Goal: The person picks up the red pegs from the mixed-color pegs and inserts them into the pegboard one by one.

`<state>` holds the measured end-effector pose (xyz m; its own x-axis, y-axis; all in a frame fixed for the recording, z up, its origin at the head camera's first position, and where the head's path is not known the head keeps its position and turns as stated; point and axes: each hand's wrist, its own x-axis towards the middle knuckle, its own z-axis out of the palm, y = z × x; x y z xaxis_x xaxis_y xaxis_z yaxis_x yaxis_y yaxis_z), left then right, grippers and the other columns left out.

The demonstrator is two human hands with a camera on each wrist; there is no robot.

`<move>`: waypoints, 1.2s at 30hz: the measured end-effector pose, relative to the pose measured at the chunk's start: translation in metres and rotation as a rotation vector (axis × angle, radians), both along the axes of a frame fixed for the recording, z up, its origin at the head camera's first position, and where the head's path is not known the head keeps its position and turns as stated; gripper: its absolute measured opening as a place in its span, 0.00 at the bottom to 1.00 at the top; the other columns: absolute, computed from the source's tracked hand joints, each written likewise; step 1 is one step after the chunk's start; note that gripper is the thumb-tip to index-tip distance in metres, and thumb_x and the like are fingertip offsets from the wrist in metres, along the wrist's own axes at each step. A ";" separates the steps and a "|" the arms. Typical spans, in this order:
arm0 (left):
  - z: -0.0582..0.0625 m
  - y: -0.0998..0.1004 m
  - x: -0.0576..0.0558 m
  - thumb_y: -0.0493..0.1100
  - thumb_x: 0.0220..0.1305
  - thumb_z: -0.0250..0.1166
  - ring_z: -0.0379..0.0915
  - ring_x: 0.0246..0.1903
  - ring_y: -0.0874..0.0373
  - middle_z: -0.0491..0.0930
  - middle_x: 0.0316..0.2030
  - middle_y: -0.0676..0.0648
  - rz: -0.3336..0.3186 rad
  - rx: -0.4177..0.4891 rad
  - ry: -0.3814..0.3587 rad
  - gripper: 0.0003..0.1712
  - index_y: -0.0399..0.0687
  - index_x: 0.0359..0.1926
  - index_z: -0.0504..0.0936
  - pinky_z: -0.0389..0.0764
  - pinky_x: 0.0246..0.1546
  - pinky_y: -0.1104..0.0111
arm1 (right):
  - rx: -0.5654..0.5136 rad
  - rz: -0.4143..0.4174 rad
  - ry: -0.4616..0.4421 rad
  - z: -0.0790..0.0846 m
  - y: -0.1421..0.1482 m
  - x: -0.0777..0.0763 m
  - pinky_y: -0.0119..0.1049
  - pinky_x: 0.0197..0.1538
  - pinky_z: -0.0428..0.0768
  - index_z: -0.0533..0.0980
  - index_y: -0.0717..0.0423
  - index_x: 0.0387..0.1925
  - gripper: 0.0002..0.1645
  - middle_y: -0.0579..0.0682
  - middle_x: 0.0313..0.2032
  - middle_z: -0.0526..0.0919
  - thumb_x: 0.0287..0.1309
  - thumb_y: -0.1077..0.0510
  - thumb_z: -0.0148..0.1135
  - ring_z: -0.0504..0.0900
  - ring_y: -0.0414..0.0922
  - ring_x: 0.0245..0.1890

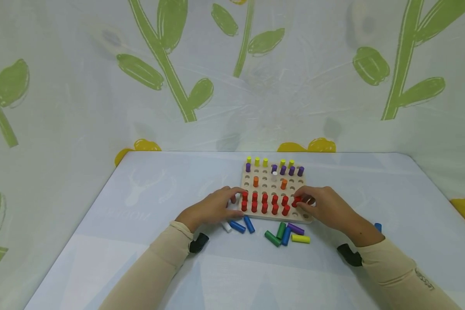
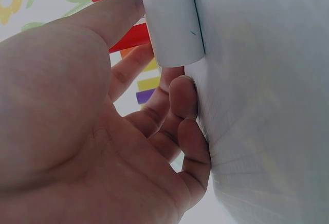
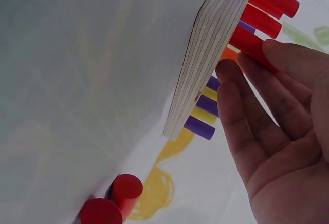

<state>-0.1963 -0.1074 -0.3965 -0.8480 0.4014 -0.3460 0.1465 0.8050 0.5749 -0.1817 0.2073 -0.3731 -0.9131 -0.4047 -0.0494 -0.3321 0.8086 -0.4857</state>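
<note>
A wooden pegboard (image 1: 279,217) lies on the table, with rows of round pegs standing in it. My right hand (image 1: 327,209) pinches a red peg (image 3: 252,47) between thumb and fingers at the right end of the upper red row. Its lower end is right at the board. My left hand (image 1: 213,206) rests at the board's left edge, index fingertip by a red peg (image 1: 244,196) and thumb by the front corner. In the left wrist view its other fingers (image 2: 193,157) bend loosely against the table, and a white peg (image 2: 172,23) covers the thumb tip.
Loose blue pegs (image 1: 237,227), green pegs (image 1: 272,238), a purple peg (image 1: 296,229) and a yellow peg (image 1: 300,238) lie before the board. Another blue peg (image 1: 378,227) is beside the right wrist. Two red pegs (image 3: 127,189) lie on the table in the right wrist view.
</note>
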 end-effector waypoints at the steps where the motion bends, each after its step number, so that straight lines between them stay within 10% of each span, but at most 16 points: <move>1: 0.000 0.000 0.000 0.58 0.60 0.71 0.72 0.47 0.57 0.75 0.53 0.52 0.001 0.001 0.000 0.41 0.68 0.72 0.64 0.80 0.52 0.61 | 0.000 0.002 0.001 0.000 0.000 0.000 0.43 0.48 0.85 0.82 0.52 0.49 0.15 0.45 0.40 0.87 0.60 0.58 0.70 0.84 0.43 0.41; 25: 0.001 0.001 0.001 0.58 0.60 0.71 0.72 0.48 0.57 0.75 0.53 0.53 0.005 0.012 -0.003 0.42 0.69 0.72 0.64 0.80 0.53 0.60 | 0.060 0.007 -0.039 -0.001 -0.005 -0.004 0.39 0.45 0.85 0.81 0.53 0.49 0.16 0.45 0.38 0.86 0.58 0.59 0.71 0.82 0.41 0.39; 36: 0.001 0.000 0.002 0.57 0.60 0.72 0.71 0.46 0.57 0.75 0.52 0.53 0.013 0.000 0.010 0.42 0.69 0.72 0.64 0.81 0.50 0.62 | 0.044 -0.012 0.091 0.005 0.016 0.007 0.47 0.48 0.85 0.81 0.54 0.54 0.20 0.50 0.47 0.87 0.59 0.58 0.71 0.84 0.47 0.44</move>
